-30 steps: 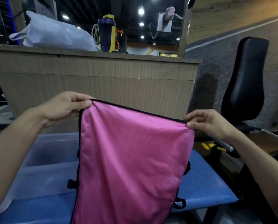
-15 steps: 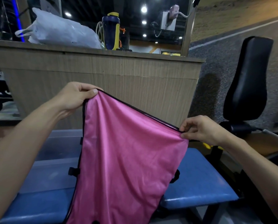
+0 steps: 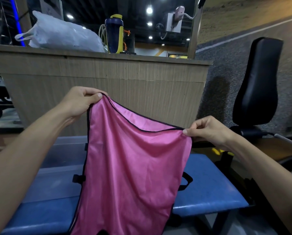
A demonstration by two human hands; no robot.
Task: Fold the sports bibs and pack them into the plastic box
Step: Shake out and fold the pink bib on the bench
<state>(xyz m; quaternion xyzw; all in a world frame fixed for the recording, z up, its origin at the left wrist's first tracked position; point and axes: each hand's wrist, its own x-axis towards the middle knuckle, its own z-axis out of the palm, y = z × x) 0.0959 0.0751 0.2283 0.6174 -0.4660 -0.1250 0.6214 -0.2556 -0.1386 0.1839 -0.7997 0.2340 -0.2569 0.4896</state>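
A pink sports bib (image 3: 133,167) with black trim hangs in the air in front of me, over a blue padded bench (image 3: 209,189). My left hand (image 3: 80,104) pinches its upper left corner, held higher. My right hand (image 3: 208,129) pinches the upper right corner, lower down. The top edge sags between them and shows the inner layer. A clear plastic box (image 3: 57,168) stands on the bench at the left, partly hidden behind the bib and my left arm.
A wooden counter (image 3: 107,82) rises behind the bench, with a white plastic bag (image 3: 62,38) and a blue-and-yellow bottle (image 3: 113,36) on top. A black padded seat back (image 3: 259,82) of a gym machine stands to the right.
My right hand has dropped lower with its corner while my left hand stayed high, so the bib's top edge now slopes and sags open.
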